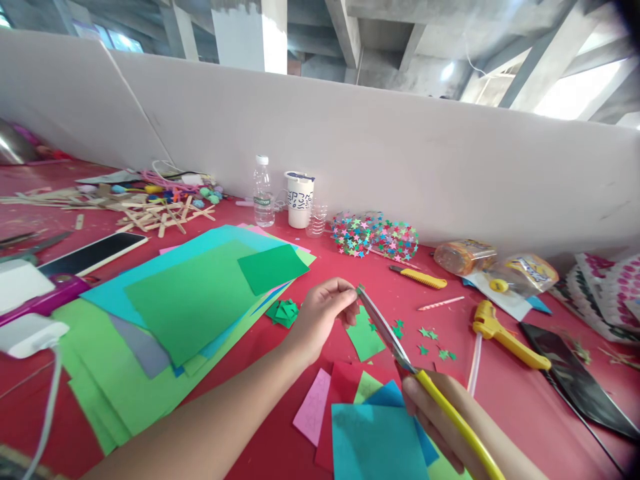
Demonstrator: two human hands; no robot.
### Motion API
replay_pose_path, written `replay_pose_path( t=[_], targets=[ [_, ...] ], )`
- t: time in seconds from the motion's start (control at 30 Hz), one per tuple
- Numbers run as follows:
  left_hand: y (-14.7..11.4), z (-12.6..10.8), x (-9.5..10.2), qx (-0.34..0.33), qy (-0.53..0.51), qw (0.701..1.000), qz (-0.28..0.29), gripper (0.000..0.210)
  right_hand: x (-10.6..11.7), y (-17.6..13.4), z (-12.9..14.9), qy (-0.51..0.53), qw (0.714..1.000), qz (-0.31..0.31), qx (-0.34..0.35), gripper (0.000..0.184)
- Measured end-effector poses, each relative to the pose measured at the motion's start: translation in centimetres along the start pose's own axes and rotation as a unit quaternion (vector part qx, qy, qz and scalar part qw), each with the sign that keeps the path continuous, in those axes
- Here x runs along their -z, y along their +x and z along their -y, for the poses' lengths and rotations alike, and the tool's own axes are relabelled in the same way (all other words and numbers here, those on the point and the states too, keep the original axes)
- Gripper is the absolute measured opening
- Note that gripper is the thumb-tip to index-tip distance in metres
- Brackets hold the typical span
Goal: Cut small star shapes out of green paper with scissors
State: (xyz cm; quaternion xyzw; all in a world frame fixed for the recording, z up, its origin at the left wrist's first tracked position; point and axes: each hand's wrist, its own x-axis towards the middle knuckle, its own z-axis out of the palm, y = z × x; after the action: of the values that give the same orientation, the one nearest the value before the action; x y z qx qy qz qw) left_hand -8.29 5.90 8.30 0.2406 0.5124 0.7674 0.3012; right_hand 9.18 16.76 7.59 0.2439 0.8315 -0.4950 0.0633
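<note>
My right hand (440,407) grips a pair of scissors (395,343) with yellow handles, the blades pointing up and left. My left hand (323,310) is pinched at the blade tips around a tiny piece of green paper (360,289), mostly covered by the fingers. Below the blades lies a light green sheet (364,337). Small green stars (429,333) are scattered to the right of it. Left of my left hand sits a little pile of dark green cut pieces (283,313). Teal paper squares (377,440) and other coloured sheets lie beneath my right hand.
Large sheets of green paper (185,300) cover the left side. A phone (93,255) and wooden sticks (155,217) lie beyond. At the back stand a water bottle (263,193) and a white cup (299,203). A yellow cutter (420,277) and glue gun (507,337) lie right.
</note>
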Motion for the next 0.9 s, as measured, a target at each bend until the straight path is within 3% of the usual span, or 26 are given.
replay_pose_path(
  t=[0.53, 0.9],
  targets=[
    [0.12, 0.47, 0.15, 0.025, -0.037, 0.999, 0.008, 0.013, -0.23, 0.01, 0.23, 0.01, 1.0, -0.019, -0.008, 0.046],
    [0.24, 0.17, 0.49, -0.021, 0.027, 0.999, 0.012, 0.014, 0.04, -0.14, 0.22, 0.029, 1.0, 0.007, 0.002, 0.053]
  ],
)
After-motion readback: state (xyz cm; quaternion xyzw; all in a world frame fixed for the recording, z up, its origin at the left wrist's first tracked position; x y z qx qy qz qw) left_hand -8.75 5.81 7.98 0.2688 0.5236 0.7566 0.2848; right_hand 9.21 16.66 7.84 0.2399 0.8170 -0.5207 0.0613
